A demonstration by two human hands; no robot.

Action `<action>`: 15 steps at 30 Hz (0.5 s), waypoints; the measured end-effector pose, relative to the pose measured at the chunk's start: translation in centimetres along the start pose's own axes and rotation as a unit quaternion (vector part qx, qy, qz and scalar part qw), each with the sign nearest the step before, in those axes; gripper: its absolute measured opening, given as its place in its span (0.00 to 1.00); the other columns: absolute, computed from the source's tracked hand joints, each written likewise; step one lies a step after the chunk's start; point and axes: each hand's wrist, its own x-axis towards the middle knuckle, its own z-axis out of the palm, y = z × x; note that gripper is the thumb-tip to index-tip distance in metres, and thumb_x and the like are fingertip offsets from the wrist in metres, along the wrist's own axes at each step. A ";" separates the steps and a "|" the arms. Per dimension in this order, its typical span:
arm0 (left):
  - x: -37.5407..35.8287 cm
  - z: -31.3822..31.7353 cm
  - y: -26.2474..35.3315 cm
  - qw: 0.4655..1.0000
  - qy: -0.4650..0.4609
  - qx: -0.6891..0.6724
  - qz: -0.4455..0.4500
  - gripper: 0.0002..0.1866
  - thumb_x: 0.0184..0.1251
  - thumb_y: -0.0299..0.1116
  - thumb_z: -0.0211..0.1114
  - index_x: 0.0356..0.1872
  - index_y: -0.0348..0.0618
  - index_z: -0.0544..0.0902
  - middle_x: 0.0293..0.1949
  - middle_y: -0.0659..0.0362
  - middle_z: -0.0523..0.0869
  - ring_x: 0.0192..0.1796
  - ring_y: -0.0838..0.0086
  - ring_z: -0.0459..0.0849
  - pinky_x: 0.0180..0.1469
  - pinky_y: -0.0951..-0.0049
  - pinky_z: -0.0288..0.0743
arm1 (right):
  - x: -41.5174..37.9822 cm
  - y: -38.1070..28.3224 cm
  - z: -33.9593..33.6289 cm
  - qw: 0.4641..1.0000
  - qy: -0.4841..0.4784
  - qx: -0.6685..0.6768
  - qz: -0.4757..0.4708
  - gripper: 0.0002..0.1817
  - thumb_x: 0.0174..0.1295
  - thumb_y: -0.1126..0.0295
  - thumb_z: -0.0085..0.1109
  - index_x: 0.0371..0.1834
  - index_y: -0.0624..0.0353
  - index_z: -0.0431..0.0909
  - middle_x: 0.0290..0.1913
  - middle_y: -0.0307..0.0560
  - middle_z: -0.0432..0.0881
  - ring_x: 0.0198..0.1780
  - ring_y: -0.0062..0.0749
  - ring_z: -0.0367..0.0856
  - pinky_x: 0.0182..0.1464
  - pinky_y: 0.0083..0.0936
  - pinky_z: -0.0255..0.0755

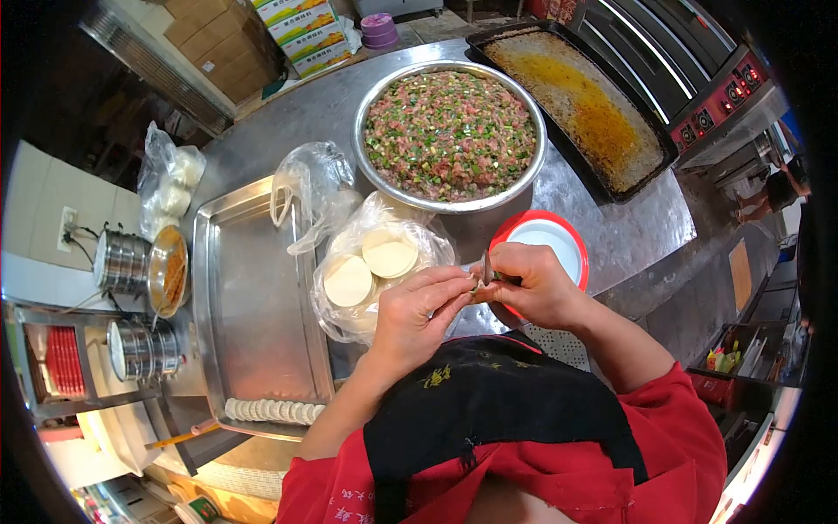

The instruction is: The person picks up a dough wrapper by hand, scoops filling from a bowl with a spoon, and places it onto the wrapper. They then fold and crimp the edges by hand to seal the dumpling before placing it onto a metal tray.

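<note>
My left hand [423, 306] pinches a small, pale dumpling [475, 283] that is mostly hidden by the fingers. On its other side my right hand [537, 281] is closed, its fingertips at the dumpling's edge. A thin metal tool [487, 267] sticks up from the right hand; its exact kind is hard to make out. Round dough wrappers [390, 252] lie in stacks in an open plastic bag beyond my left hand. Under my right hand stands a white bowl with a red rim [580, 244]. Farther back, a large steel bowl [360, 148] holds minced meat with chopped green onion.
A steel tray [262, 306] at the left carries a row of dumplings [273, 410] along its near edge. A greasy black baking pan [602, 113] lies back right, near an oven [650, 52]. Another plastic bag [316, 188] overlaps the tray's far corner.
</note>
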 end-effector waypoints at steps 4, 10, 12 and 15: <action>0.2 -0.2 0.3 1.000 0.011 -0.004 -0.006 0.08 0.51 0.21 0.71 0.34 0.37 0.86 0.38 0.54 0.86 0.40 0.68 0.85 0.43 0.74 0.78 | -0.3 0.0 -0.1 0.999 -0.001 -0.052 -0.015 0.09 0.49 0.74 0.68 0.28 0.63 0.75 0.26 0.50 0.75 0.29 0.43 0.76 0.29 0.31 0.67; -0.3 0.0 -0.6 1.000 0.025 0.005 -0.009 0.07 0.52 0.21 0.71 0.34 0.37 0.86 0.37 0.53 0.86 0.39 0.68 0.86 0.42 0.74 0.78 | -0.2 0.0 0.2 0.999 0.034 -0.010 -0.041 0.08 0.49 0.74 0.67 0.29 0.61 0.77 0.28 0.49 0.76 0.31 0.44 0.77 0.30 0.32 0.69; -0.2 0.0 -0.5 1.000 0.016 0.011 0.000 0.08 0.51 0.21 0.71 0.34 0.37 0.85 0.37 0.53 0.86 0.39 0.67 0.86 0.42 0.74 0.78 | 0.1 -1.6 -0.6 0.997 -0.021 -0.006 0.070 0.08 0.49 0.73 0.67 0.30 0.61 0.77 0.28 0.49 0.76 0.31 0.44 0.77 0.31 0.32 0.69; 0.0 0.0 -0.2 1.000 -0.001 0.018 0.021 0.07 0.52 0.21 0.70 0.34 0.36 0.85 0.37 0.52 0.86 0.37 0.65 0.86 0.40 0.72 0.79 | -0.1 -0.2 -0.1 0.999 -0.005 -0.033 -0.022 0.09 0.49 0.73 0.67 0.32 0.61 0.78 0.28 0.49 0.75 0.30 0.44 0.76 0.31 0.32 0.69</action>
